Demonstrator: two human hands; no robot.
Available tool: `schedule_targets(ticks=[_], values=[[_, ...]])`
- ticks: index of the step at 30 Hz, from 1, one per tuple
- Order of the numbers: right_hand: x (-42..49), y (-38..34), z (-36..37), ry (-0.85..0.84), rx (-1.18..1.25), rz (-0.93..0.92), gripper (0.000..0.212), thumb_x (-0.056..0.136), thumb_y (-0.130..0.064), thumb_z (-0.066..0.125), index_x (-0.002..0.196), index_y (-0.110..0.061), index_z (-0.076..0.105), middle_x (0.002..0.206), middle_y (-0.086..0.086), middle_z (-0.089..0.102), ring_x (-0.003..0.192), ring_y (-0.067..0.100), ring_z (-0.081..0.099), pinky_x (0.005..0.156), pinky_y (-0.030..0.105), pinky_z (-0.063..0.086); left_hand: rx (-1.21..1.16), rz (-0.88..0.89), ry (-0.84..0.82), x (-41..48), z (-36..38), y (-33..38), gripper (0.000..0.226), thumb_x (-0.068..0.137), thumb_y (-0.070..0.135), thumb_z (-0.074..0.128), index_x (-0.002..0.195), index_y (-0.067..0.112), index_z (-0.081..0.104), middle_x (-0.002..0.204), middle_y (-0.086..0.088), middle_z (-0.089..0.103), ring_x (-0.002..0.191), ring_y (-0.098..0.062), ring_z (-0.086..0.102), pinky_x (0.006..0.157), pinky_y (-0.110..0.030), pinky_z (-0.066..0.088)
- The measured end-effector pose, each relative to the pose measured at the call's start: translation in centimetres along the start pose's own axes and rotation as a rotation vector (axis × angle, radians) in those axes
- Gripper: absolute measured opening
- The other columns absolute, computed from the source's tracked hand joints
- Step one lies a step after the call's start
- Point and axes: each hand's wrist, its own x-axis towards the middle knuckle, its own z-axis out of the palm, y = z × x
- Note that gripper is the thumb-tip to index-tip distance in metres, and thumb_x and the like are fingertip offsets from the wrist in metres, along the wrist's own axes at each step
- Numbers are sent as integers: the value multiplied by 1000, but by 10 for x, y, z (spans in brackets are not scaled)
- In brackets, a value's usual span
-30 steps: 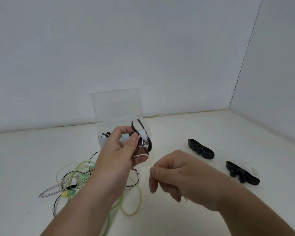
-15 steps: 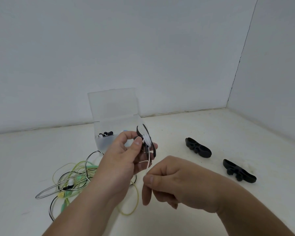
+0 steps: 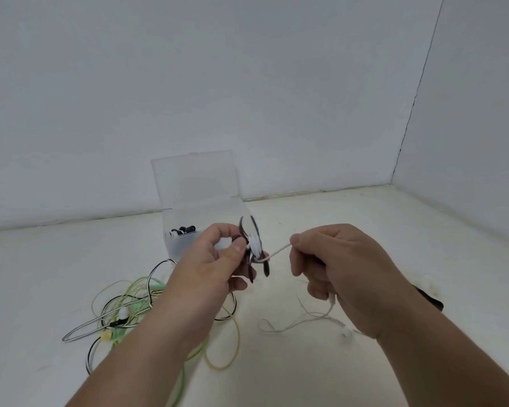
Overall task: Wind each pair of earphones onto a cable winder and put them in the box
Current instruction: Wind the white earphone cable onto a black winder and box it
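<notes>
left hand (image 3: 209,265) pinches black winder (image 3: 254,249); right hand (image 3: 335,265) pinches white cable (image 3: 276,251) just beside it.

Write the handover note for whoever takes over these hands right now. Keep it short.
Left hand grips the black winder, a few white turns on it.
Right hand pinches the white cable taut; its loose tail and an earbud lie on the table.
Clear box, lid open, holds what looks like a wound set.
Left to do: finish this winding, box it, then wind the tangled earphones, green-yellow and black-and-white. A spare winder shows behind the right forearm.
</notes>
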Motion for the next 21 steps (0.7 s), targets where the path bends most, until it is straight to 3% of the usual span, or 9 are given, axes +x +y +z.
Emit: schedule_targets(ticks=[3,8,11,14,17,21], values=[[1,2,3,11,-50,-44,44,97,-20,53,54,-14,63,49,-3,31,51,17,21,57,40,17,215,62,-94,-1,0,-3,10,98,15,57,99,22,63,77,-8,74,65,-15,59,65,-27,45],[5,6,-2,151,-248,-128,36,95,-22,57,62,-12,63,53,1,34,52,19,27,49,28,25,269,57,-272,-2,1,-5,12,100,19,58,101,26,66,87,-8,76,69,-16,61,67,-26,45],[6,8,-5,226,-363,-185,33,96,-26,59,68,-9,64,44,-10,30,40,9,26,42,16,24,205,53,-350,-3,1,-2,12,90,32,58,99,31,67,90,-7,77,71,-16,60,68,-25,45],[9,10,-8,307,-394,-225,31,94,-28,63,69,-10,63,42,-12,33,41,7,31,43,16,28,135,44,-416,-5,1,-1,15,88,32,58,99,29,68,91,-9,77,71,-18,59,70,-27,45],[11,13,-11,281,-292,-99,32,96,-29,60,69,-15,66,45,-11,36,40,5,30,46,20,28,-32,34,-423,-7,4,1,17,89,27,59,102,20,68,93,-16,75,71,-22,60,69,-27,50],[13,21,-4,75,-386,94,41,100,-35,53,65,-19,68,53,-10,47,37,1,35,43,16,29,-213,40,-317,-8,8,3,22,94,20,61,110,5,60,88,-19,69,71,-26,65,69,-29,55]])
